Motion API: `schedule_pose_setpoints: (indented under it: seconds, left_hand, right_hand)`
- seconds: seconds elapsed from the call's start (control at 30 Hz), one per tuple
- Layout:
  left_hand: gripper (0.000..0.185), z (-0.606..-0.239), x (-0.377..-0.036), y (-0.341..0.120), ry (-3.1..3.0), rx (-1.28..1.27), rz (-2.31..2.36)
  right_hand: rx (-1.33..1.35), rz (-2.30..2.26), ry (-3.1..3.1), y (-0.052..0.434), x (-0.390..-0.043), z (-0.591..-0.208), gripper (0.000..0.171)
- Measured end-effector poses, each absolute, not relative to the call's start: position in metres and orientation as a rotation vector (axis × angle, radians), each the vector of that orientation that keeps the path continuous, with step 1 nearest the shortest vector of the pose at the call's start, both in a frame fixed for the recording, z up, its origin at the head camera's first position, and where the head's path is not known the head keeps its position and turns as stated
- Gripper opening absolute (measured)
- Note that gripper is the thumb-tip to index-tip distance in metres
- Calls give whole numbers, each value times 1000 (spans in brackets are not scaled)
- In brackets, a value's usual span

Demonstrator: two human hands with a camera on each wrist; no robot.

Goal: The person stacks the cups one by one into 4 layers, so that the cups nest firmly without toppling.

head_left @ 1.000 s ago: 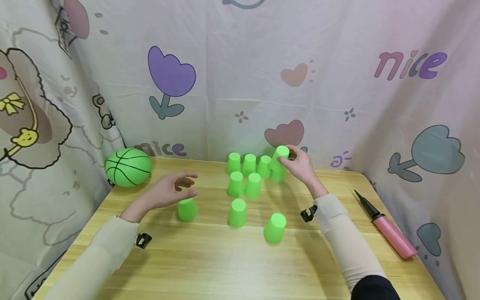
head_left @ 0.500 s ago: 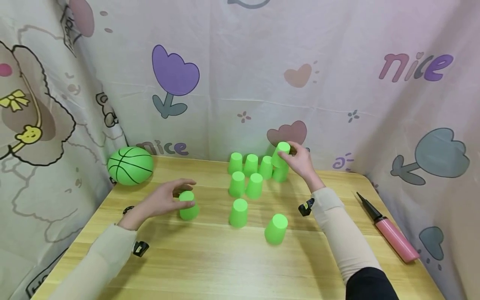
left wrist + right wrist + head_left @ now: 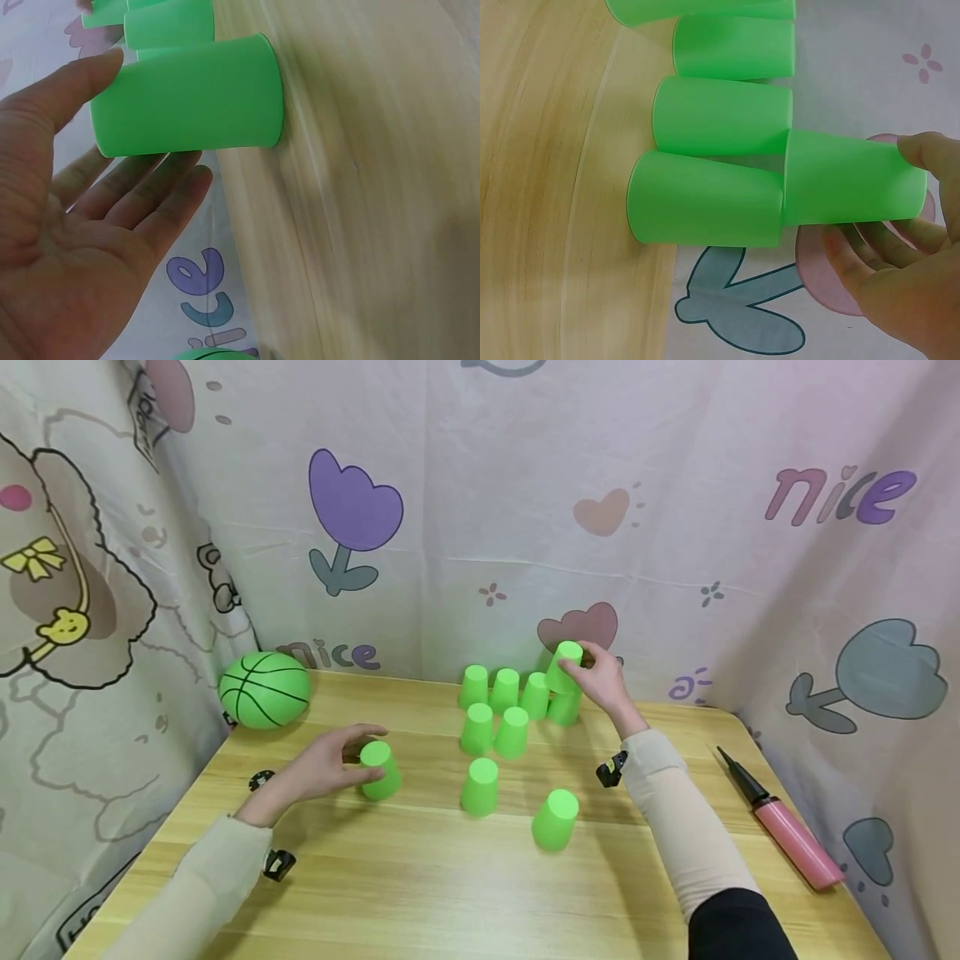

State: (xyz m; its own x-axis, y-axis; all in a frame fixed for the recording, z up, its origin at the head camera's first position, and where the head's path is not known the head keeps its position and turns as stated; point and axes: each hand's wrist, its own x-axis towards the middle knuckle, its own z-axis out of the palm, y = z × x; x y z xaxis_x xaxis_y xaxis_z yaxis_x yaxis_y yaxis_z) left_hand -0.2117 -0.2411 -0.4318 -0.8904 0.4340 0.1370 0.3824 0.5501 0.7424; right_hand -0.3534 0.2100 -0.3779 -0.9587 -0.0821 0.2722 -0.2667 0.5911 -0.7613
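Note:
In the head view, my left hand [image 3: 330,766] is round an upside-down green plastic cup [image 3: 381,781] standing on the table. The left wrist view has my thumb on one side of this cup [image 3: 187,97] and my fingertips against the other. At the back, my right hand [image 3: 604,683] pinches another green cup [image 3: 561,672] by its narrow upper end. Its rim sits at the tops of two cups in the back row, the right-end cup [image 3: 705,201] and its neighbour [image 3: 724,116], as the right wrist view shows.
Two green cups [image 3: 512,733] stand before the back row. Nearer are a single cup [image 3: 480,787] and another to its right [image 3: 555,821]. A green ball [image 3: 265,690] sits at the back left, a pink hand pump [image 3: 797,843] at the right edge. A printed curtain [image 3: 450,510] hangs behind.
My left hand has come down from above its cup to hold it. The cup in my right hand has risen slightly and shifted left over the back row. The view has drifted a little.

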Motion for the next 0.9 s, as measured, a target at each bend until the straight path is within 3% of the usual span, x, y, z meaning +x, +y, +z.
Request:
schedule_pose_setpoints:
  seconds: [0.9]
  left_hand:
    - [58,-437,-207,-244,2685,592,1350]
  right_hand:
    - [258,1322,-2633,211,-360,-376,68]
